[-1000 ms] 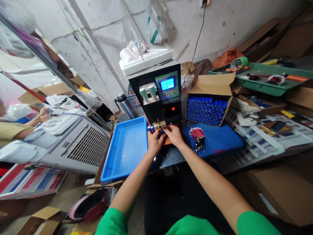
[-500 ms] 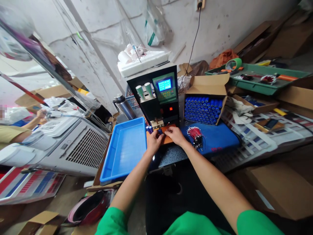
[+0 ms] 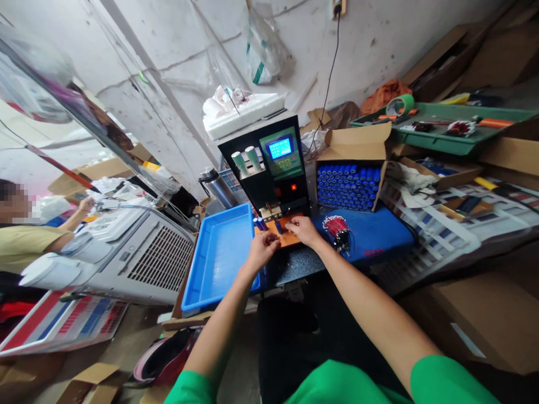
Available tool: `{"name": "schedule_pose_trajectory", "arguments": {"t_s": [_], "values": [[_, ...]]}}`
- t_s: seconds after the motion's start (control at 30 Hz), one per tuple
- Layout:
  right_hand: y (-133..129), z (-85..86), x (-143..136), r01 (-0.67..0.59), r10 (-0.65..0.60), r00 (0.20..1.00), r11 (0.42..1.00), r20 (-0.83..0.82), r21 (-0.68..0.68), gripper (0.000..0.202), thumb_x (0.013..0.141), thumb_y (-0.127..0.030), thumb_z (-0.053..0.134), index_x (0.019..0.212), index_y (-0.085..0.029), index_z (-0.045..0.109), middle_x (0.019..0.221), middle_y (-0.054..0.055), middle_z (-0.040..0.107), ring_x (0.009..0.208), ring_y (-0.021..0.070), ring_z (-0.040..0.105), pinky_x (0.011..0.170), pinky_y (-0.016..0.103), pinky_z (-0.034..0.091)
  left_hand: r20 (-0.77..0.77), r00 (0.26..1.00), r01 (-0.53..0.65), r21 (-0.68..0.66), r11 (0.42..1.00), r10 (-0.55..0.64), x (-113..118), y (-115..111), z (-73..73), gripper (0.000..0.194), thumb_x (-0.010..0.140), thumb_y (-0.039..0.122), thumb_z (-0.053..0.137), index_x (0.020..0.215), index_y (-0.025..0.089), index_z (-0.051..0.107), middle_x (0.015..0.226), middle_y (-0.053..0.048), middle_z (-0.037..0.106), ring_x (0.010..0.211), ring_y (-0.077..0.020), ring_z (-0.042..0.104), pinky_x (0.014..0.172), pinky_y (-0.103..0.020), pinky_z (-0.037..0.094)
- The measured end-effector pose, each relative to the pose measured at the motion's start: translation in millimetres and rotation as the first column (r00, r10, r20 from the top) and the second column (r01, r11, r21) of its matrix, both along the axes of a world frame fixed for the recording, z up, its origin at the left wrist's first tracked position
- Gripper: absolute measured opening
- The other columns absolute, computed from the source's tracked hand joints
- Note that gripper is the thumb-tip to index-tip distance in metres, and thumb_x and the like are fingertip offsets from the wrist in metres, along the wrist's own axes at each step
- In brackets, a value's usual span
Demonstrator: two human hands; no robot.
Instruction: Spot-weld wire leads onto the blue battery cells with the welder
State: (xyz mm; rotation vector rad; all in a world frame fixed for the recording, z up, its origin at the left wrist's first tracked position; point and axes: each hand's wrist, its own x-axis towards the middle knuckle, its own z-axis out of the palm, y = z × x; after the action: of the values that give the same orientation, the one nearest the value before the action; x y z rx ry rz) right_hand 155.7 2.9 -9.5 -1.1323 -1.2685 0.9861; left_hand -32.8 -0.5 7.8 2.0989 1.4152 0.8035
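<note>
My left hand (image 3: 263,248) is at the front left of an orange board (image 3: 291,239), fingers curled together; whatever they hold, if anything, is hidden. My right hand (image 3: 302,230) is pinched at the board's right side, on something too small to make out. Between my hands a blue cylindrical battery cell (image 3: 278,227) stands on the board, below the metal electrodes (image 3: 270,212) of a black spot welder (image 3: 269,192) with a lit screen. More blue cells (image 3: 260,224) stand just beyond my left hand. A bundle of red and black wires (image 3: 337,231) lies right of my right hand.
A blue tray (image 3: 219,255) sits left of the welder. At right are a cardboard box (image 3: 357,147) packed with blue cells, a blue pad (image 3: 374,235) and a green tray (image 3: 446,143). A steel flask (image 3: 219,188) stands behind. Another person's arm (image 3: 76,219) shows at far left.
My left hand has drawn back slightly toward me from the cell under the electrodes, which now shows more fully. My right hand has barely moved. The view has shifted a little.
</note>
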Motion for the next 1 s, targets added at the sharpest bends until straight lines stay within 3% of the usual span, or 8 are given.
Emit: {"name": "schedule_pose_trajectory", "arguments": {"t_s": [0.2,0.37,0.5,0.7,0.83,0.93,1.0], "values": [[0,-0.9,1,-0.034,0.034,0.998,0.999,-0.058,-0.014,0.03,0.072,-0.044,0.06,0.055,-0.02,0.054,0.052,-0.002,0.052,0.055,0.0142,0.048,0.054,0.026,0.035,-0.099,0.994,0.042,0.037,0.998,-0.038,3,0,1.9,0.007,0.078,0.018,0.065,0.074,0.017,0.071,0.071,-0.003,0.065,0.068,-0.0151,0.056,0.065,-0.026,0.041],[-5,-5.4,1,-0.149,0.149,0.988,0.989,0.036,0.017,0.02,0.07,-0.037,0.068,0.072,-0.017,0.066,0.069,0.001,0.066,0.064,0.0144,0.056,0.062,0.026,0.044,-0.123,0.992,0.026,0.062,0.998,-0.018,8,0,4.8,0.009,0.081,0.021,0.065,0.077,0.017,0.072,0.074,-0.004,0.065,0.069,-0.0157,0.057,0.065,-0.027,0.041],[-6,-11.8,0,-0.185,0.182,0.981,0.981,0.061,0.052,0.02,0.072,-0.036,0.068,0.077,-0.016,0.068,0.072,0.002,0.068,0.063,0.0136,0.057,0.06,0.024,0.045,-0.107,0.994,0.042,0.102,0.994,-0.032,15,0,6.9,0.008,0.081,0.021,0.064,0.077,0.017,0.07,0.077,-0.005,0.066,0.072,-0.0167,0.059,0.066,-0.027,0.044],[-6,-12.8,0,-0.193,0.192,0.981,0.98,0.015,0.052,0.021,0.073,-0.038,0.067,0.073,-0.017,0.066,0.07,0.001,0.067,0.064,0.0144,0.059,0.061,0.025,0.047,-0.071,0.995,0.077,0.097,0.992,-0.07,22,-1,5.9,0.009,0.081,0.021,0.062,0.074,0.017,0.066,0.071,-0.003,0.062,0.068,-0.0155,0.056,0.062,-0.026,0.042],[-6,-7.1,1,-0.138,0.138,0.99,0.99,-0.012,0.036,0.022,0.069,-0.039,0.069,0.069,-0.017,0.066,0.068,0.001,0.067,0.064,0.015,0.059,0.063,0.026,0.048,-0.011,1.0,0.016,0.152,0.988,-0.015,15,-8,2.4,0.005,0.079,0.021,0.064,0.074,0.018,0.062,0.075,-0.002,0.059,0.07,-0.0145,0.054,0.064,-0.026,0.044],[-8,-1.2,4,-0.1,0.102,0.993,0.995,-0.063,0.029,0.023,0.068,-0.041,0.068,0.066,-0.017,0.066,0.062,0.0,0.064,0.059,0.0143,0.056,0.059,0.026,0.045,0.04,0.999,0.01,0.198,0.98,-0.018,9,-13,1.7,0.004,0.077,0.019,0.064,0.081,0.019,0.065,0.092,-0.006,0.06,0.088,-0.0179,0.058,0.075,-0.029,0.05],[-9,1.6,6,-0.094,0.094,0.99,0.996,-0.105,0.011,0.024,0.069,-0.042,0.067,0.065,-0.018,0.066,0.057,0.0,0.06,0.053,0.0134,0.052,0.052,0.025,0.042,0.045,0.997,0.056,0.205,0.977,-0.066,8,-12,2.1,0.02,0.077,0.018,0.065,0.096,0.02,0.069,0.112,-0.009,0.06,0.109,-0.0224,0.057,0.091,-0.036,0.05]]}}
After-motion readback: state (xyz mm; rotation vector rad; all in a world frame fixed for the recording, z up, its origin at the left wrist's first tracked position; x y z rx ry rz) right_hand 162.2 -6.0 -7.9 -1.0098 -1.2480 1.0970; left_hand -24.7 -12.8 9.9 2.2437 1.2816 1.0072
